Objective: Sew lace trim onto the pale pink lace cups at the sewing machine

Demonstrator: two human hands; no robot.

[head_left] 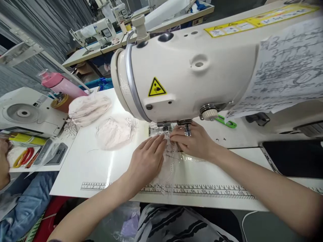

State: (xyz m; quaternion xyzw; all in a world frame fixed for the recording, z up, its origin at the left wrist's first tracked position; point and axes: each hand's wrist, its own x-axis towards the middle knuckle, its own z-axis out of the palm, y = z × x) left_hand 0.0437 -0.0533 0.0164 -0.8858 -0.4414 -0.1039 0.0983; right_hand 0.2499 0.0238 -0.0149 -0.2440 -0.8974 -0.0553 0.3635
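Note:
Both hands are at the needle area of a white sewing machine point(186, 77). My left hand point(148, 156) lies with its fingers stretched forward, flat on a strip of sheer pale lace point(168, 168). The lace runs from under the presser area toward the table's front edge. Just right of the needle, my right hand point(193, 139) has its fingers bent and pressed together at the lace edge; its fingertips are partly hidden behind the machine's metal parts. To the left lie a flat pale pink fabric piece point(114, 132) and a bundle of similar pieces point(89, 109).
A printed ruler point(207, 191) runs along the table's front. Right are a black phone point(295, 158) and green thread snips point(225, 121). At left stand a pink bottle point(63, 85) and another machine point(32, 111), with a co-worker's hand point(3, 161) beside it.

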